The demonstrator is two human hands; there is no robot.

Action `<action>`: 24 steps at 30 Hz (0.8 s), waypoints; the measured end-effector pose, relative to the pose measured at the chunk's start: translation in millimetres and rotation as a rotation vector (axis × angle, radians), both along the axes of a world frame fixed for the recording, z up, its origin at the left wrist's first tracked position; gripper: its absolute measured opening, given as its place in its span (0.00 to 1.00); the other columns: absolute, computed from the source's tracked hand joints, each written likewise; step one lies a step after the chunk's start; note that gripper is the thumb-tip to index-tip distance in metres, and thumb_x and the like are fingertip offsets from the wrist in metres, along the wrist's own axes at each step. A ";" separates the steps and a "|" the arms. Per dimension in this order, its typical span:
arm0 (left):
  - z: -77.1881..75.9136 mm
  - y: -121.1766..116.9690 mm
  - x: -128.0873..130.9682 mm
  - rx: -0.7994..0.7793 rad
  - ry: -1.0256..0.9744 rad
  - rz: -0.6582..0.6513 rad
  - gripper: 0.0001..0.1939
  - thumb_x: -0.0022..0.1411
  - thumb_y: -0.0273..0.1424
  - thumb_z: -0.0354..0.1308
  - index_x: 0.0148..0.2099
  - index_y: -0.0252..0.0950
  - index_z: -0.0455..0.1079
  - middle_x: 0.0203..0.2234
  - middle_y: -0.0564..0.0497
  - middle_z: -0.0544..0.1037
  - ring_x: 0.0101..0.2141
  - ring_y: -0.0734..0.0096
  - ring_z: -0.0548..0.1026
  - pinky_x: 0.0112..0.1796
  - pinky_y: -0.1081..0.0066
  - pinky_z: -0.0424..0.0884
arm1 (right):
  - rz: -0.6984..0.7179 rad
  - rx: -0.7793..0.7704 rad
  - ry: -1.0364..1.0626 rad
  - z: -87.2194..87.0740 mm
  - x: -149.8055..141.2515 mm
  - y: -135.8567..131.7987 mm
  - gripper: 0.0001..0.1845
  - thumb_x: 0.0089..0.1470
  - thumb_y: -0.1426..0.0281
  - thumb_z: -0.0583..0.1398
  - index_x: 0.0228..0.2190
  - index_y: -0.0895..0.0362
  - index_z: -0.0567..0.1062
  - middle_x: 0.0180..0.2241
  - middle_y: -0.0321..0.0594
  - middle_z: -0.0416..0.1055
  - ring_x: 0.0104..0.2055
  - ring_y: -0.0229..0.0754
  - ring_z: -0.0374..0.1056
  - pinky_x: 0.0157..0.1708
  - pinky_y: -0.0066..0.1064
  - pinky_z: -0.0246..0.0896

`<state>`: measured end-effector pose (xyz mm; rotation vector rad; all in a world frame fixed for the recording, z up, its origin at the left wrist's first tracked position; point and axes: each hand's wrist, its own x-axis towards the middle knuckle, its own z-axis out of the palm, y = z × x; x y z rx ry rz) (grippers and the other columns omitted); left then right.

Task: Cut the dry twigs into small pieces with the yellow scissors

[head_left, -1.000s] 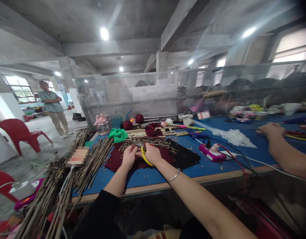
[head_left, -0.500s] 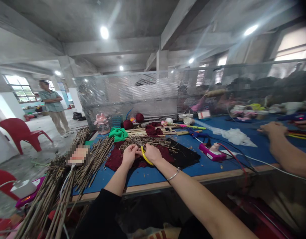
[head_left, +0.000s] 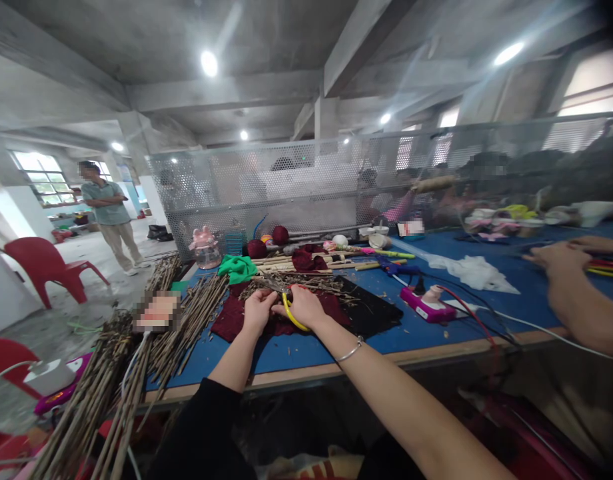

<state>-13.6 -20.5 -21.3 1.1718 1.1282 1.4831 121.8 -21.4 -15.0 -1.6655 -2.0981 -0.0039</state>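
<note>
My right hand [head_left: 306,307] is closed on a pair of scissors with yellow handles [head_left: 288,309], the blades pointing away to the upper left. Close beside it, my left hand [head_left: 258,309] has its fingers pinched together near the blades; what lies between them is too small to make out, perhaps hidden. Under both hands is a dark red cloth [head_left: 226,323], partly over a black cloth [head_left: 374,313]. A heap of short, thin twigs [head_left: 331,287] lies on the cloths just beyond my hands.
Bundles of long dry stalks [head_left: 94,373] overhang the table's left edge. A green cloth [head_left: 237,269], dark red yarn balls [head_left: 257,249] and a blue glue gun [head_left: 396,268] lie behind. A purple power strip [head_left: 426,307] with cables sits right, near another person's hands [head_left: 561,260].
My hands and the scissors stay almost in place. At the right, the other person's hands have shifted. The standing person at the left has barely moved.
</note>
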 end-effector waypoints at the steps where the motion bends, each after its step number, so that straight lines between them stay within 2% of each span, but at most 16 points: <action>1: 0.1 -0.1 0.0 0.008 0.009 0.010 0.15 0.43 0.35 0.63 0.32 0.30 0.69 0.20 0.50 0.75 0.19 0.75 0.70 0.16 0.79 0.61 | 0.003 0.010 -0.002 -0.1 0.1 0.0 0.35 0.41 0.44 0.55 0.39 0.60 0.63 0.39 0.51 0.68 0.44 0.50 0.64 0.40 0.35 0.55; 5: -1.8 0.7 -0.6 0.045 0.038 0.044 0.12 0.41 0.32 0.63 0.30 0.31 0.71 0.22 0.49 0.76 0.21 0.75 0.71 0.20 0.79 0.64 | 0.022 0.032 -0.012 -0.3 0.8 0.1 0.35 0.40 0.44 0.55 0.40 0.60 0.63 0.40 0.51 0.68 0.45 0.50 0.63 0.41 0.36 0.54; 11: -7.3 3.5 -2.7 0.043 0.081 0.058 0.14 0.42 0.36 0.62 0.29 0.31 0.72 0.16 0.54 0.72 0.14 0.81 0.63 0.15 0.79 0.58 | -0.021 -0.080 -0.007 0.8 1.3 0.1 0.36 0.41 0.42 0.52 0.39 0.59 0.64 0.34 0.48 0.71 0.38 0.50 0.68 0.35 0.34 0.57; 17: -7.6 5.2 -4.3 0.047 0.099 0.115 0.13 0.42 0.34 0.63 0.30 0.31 0.72 0.19 0.52 0.74 0.16 0.80 0.65 0.18 0.79 0.60 | -0.045 -0.096 -0.003 3.3 0.9 -2.1 0.37 0.41 0.40 0.49 0.37 0.58 0.68 0.34 0.50 0.72 0.38 0.52 0.69 0.34 0.36 0.58; 24: -10.0 5.4 -4.0 0.025 0.118 0.128 0.12 0.41 0.34 0.64 0.29 0.32 0.72 0.17 0.52 0.73 0.14 0.80 0.64 0.15 0.79 0.57 | -0.076 -0.133 0.002 3.6 -0.1 -2.2 0.36 0.42 0.40 0.48 0.37 0.58 0.70 0.35 0.51 0.72 0.39 0.52 0.68 0.36 0.36 0.59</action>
